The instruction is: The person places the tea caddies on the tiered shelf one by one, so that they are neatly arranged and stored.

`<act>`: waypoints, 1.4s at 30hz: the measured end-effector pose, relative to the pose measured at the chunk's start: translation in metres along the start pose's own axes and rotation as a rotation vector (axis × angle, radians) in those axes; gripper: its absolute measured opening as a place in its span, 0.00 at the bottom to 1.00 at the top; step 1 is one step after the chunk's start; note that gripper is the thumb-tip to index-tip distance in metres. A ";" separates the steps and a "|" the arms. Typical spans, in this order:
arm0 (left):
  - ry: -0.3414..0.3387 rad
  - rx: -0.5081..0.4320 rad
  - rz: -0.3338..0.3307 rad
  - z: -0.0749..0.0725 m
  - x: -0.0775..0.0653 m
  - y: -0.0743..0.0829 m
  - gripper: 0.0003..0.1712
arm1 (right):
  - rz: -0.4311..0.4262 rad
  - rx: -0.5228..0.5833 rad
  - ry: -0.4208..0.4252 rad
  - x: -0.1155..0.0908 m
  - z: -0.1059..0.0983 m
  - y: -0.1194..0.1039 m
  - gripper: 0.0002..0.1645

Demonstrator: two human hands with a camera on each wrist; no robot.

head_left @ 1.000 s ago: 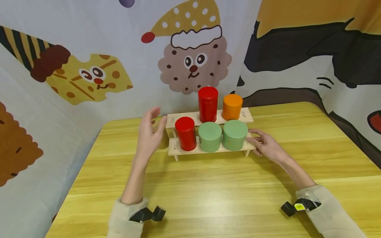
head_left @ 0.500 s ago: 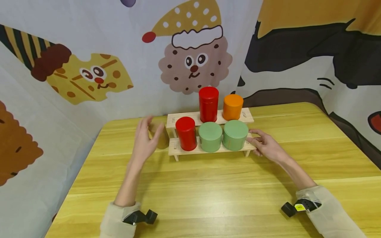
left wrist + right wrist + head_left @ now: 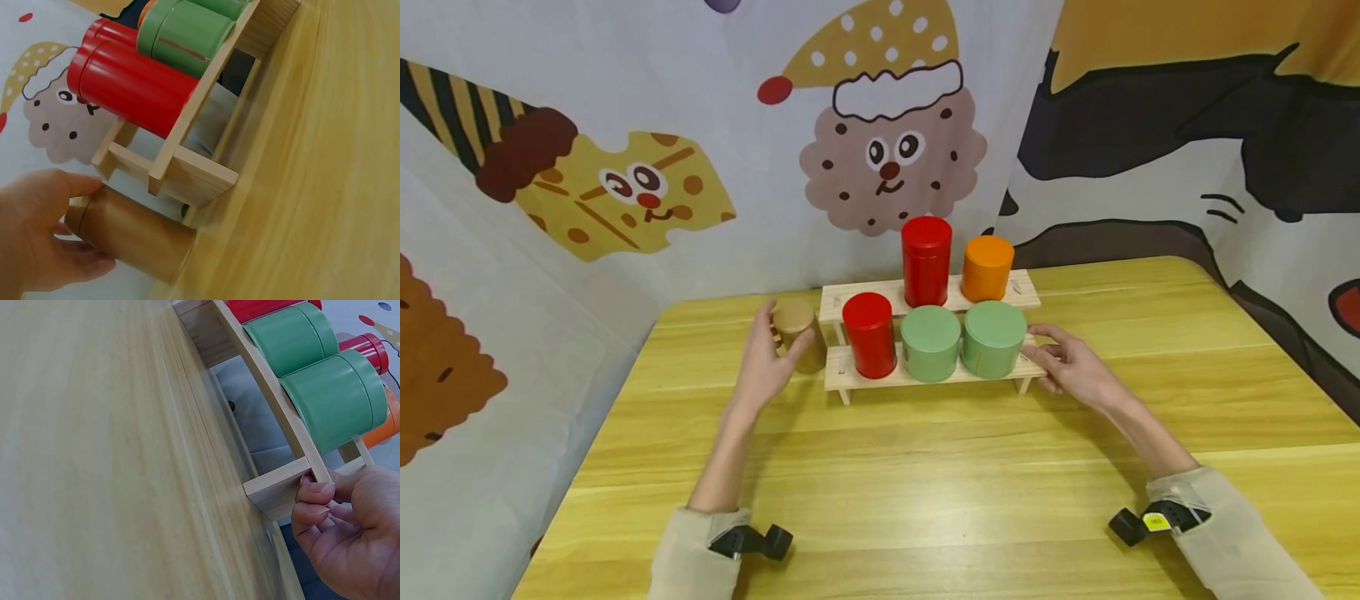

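Observation:
A gold canister [image 3: 805, 354] with a lid stands on the table, just left of a two-step wooden rack [image 3: 839, 367]. My left hand [image 3: 760, 362] holds it near the top, thumb on the near right side and fingers round the far left. In the left wrist view the fingers circle the lid end of the canister [image 3: 137, 234]. At the rack's right end, my right hand [image 3: 1073, 367] pinches the lower board; the right wrist view has thumb and fingers [image 3: 312, 512] at that board's end. The lower step carries a red canister [image 3: 870, 342] and two green tins [image 3: 930, 346].
On the upper step stand a taller red canister [image 3: 927, 262] and an orange tin [image 3: 988, 271], with bare board left of the red one. A cartoon-printed cloth [image 3: 737, 125] hangs right behind the wooden table [image 3: 910, 483].
My left hand has moved left and down from beside the rack's upper step, round the gold canister, and closed on it. The right hand has stayed on the rack's end.

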State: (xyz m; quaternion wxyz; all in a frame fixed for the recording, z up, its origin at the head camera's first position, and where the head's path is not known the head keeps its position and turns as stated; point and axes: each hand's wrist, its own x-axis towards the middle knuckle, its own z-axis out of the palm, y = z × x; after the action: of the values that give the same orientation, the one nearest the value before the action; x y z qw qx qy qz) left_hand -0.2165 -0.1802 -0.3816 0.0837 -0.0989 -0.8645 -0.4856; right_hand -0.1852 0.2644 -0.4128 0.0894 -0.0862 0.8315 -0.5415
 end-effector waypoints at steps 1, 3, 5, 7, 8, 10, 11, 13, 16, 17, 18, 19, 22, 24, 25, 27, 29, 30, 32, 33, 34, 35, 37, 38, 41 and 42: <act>-0.006 -0.015 -0.010 0.000 0.000 -0.001 0.47 | 0.000 0.001 -0.001 0.000 0.000 0.000 0.31; -0.020 -0.034 -0.030 0.001 0.000 -0.004 0.48 | -0.001 0.002 -0.003 0.000 0.000 0.000 0.32; -0.032 -0.039 -0.044 0.001 0.001 -0.007 0.49 | 0.000 0.005 -0.005 0.000 -0.001 0.000 0.32; -0.042 -0.038 -0.048 0.002 0.001 -0.010 0.49 | 0.002 0.005 -0.006 0.000 -0.001 0.000 0.32; -0.046 -0.037 -0.050 0.002 0.001 -0.011 0.49 | 0.003 0.006 -0.008 0.000 -0.001 0.000 0.32; -0.049 -0.031 -0.048 0.003 0.001 -0.012 0.49 | 0.004 0.004 -0.009 0.000 -0.001 0.000 0.31; -0.047 -0.027 -0.048 0.004 0.001 -0.012 0.49 | 0.005 0.002 -0.010 0.000 -0.001 0.000 0.32; -0.034 -0.015 -0.051 0.005 0.001 -0.013 0.49 | 0.009 0.000 -0.010 0.000 -0.001 -0.001 0.32; -0.014 0.004 -0.054 0.006 0.001 -0.013 0.48 | 0.013 -0.005 -0.009 0.000 -0.001 -0.001 0.32; -0.013 0.008 -0.057 0.006 0.001 -0.013 0.48 | 0.014 -0.005 -0.008 0.000 -0.001 -0.001 0.32; -0.012 0.011 -0.057 0.006 0.001 -0.013 0.48 | 0.015 -0.004 -0.008 0.000 -0.001 -0.001 0.32; -0.013 0.010 -0.057 0.007 0.001 -0.013 0.47 | 0.015 -0.003 -0.007 0.000 -0.001 -0.001 0.32; -0.017 0.005 -0.062 0.008 0.001 -0.013 0.47 | 0.013 -0.004 -0.006 0.000 -0.001 0.000 0.32; -0.012 0.001 -0.069 0.008 0.001 -0.014 0.47 | 0.011 -0.008 -0.005 0.000 -0.001 0.000 0.32; -0.007 0.001 -0.071 0.008 0.001 -0.014 0.46 | 0.011 -0.011 -0.005 0.000 -0.001 0.000 0.32; 0.005 -0.003 -0.074 0.008 0.001 -0.014 0.46 | 0.012 -0.013 -0.003 0.000 -0.001 0.000 0.33; 0.023 -0.011 -0.074 0.008 0.001 -0.014 0.45 | 0.013 -0.014 -0.003 0.000 -0.001 0.000 0.33; 0.034 -0.015 -0.070 0.007 0.000 -0.013 0.45 | 0.014 -0.014 -0.004 0.000 -0.001 0.000 0.33; 0.055 -0.024 -0.056 0.006 0.000 -0.012 0.45 | 0.014 -0.011 -0.003 0.000 -0.001 0.000 0.33; 0.063 -0.031 -0.052 0.005 0.000 -0.010 0.45 | 0.014 -0.010 -0.003 0.000 -0.001 0.000 0.33; 0.071 -0.037 -0.048 0.004 0.000 -0.008 0.45 | 0.013 -0.009 -0.003 0.000 -0.001 0.000 0.33; 0.080 -0.042 -0.044 0.003 0.000 -0.006 0.45 | 0.013 -0.008 -0.003 0.001 0.000 0.000 0.33; 0.098 -0.049 -0.035 0.001 -0.001 -0.002 0.44 | 0.014 -0.007 -0.003 0.001 0.000 0.000 0.32; 0.106 -0.054 -0.030 0.000 -0.001 0.000 0.44 | 0.015 -0.009 -0.003 0.001 0.000 0.000 0.33; 0.139 -0.051 0.003 -0.003 -0.001 0.006 0.43 | 0.017 -0.012 -0.004 0.000 -0.001 -0.001 0.33; 0.151 -0.048 0.020 -0.004 -0.001 0.007 0.43 | 0.016 -0.011 -0.004 0.000 -0.001 -0.001 0.33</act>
State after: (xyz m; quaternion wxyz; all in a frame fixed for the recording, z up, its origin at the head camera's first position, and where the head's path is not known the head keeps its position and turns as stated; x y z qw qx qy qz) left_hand -0.2133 -0.1798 -0.3738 0.1511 -0.0727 -0.8429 -0.5113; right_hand -0.1853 0.2648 -0.4118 0.0950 -0.0809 0.8351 -0.5358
